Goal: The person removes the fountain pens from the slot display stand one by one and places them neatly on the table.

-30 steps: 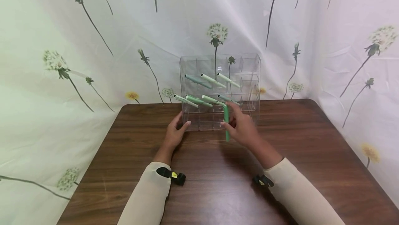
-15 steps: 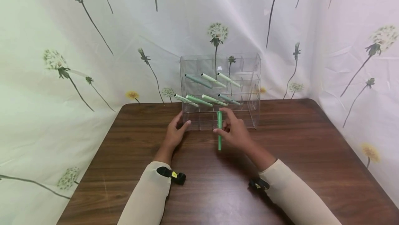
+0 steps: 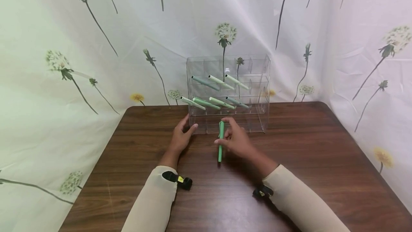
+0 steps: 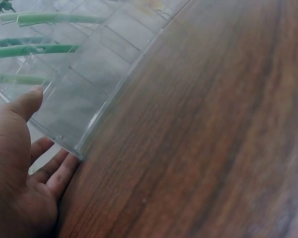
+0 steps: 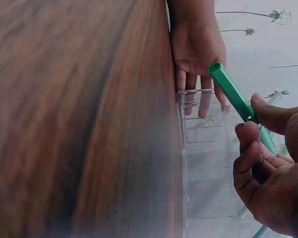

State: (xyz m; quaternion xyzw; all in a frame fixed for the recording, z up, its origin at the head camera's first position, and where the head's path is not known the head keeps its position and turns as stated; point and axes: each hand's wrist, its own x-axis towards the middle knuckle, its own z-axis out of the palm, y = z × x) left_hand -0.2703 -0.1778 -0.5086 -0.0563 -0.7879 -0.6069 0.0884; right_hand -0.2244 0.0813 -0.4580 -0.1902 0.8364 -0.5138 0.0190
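Note:
My right hand [image 3: 238,141] pinches a green pen [image 3: 221,132] upright between thumb and fingers, in front of the clear plastic rack [image 3: 258,112]. In the right wrist view, the hollow end of the pen points away from the fingers. My left hand [image 3: 180,139] lies at the rack's lower left corner. Its thumb touches the front edge, and its straight fingers [image 4: 63,171] lie along the outer side. Three pens, one blue-grey [image 3: 205,83] and two pale green [image 3: 237,82], slant in the upper row. Several green and grey pens [image 3: 222,103] slant in the row below.
The rack stands at the back of a brown wood-grain table [image 3: 141,157]. A white cloth [image 3: 128,28] printed with dandelions hangs behind and beside the table. A black wrist camera [image 3: 184,182] is strapped over the left sleeve, another [image 3: 262,191] over the right.
My right hand has drawn the green pen down and to the left, away from the rack's lower row. The left hand and the pens in the rack have stayed put.

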